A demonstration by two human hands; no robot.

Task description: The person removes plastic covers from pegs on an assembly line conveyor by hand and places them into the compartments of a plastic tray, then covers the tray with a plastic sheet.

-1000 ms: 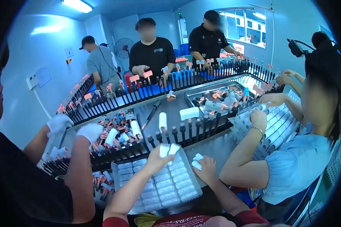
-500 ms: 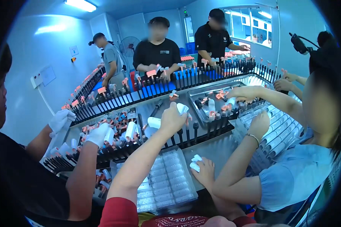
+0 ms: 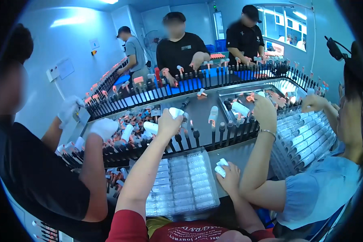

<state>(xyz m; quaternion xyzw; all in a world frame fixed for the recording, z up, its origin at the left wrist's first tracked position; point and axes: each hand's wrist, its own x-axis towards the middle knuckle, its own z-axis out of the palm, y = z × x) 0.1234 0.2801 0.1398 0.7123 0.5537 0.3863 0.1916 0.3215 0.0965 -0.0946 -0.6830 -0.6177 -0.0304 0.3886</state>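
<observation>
My left hand [image 3: 168, 124] reaches out over the near row of black posts, closed around a white plastic cover [image 3: 176, 112]. To its right, a pale cover with a pink lower end [image 3: 213, 115] stands upright at the row. My right hand [image 3: 230, 178] rests low on the metal table, fingers curled on small white plastic pieces [image 3: 220, 171] that stick out past the fingertips. Between my arms lies a clear plastic tray [image 3: 207, 161] with rows of white tubular parts. Another white cover [image 3: 150, 128] lies on the heap of parts left of my left hand.
A metal tray [image 3: 226, 94] of loose parts sits beyond the near row of black posts [image 3: 230, 137]. At left, a co-worker's white-gloved hand [image 3: 105, 128] is over the heap. At right, another person's braceletted hand [image 3: 266, 115] reaches across near a second clear tray [image 3: 284, 155]. People stand behind the far posts.
My left hand has moved left along the row, and a pale cover now stands where it was. My right hand stays on the table. The whole view has shifted.
</observation>
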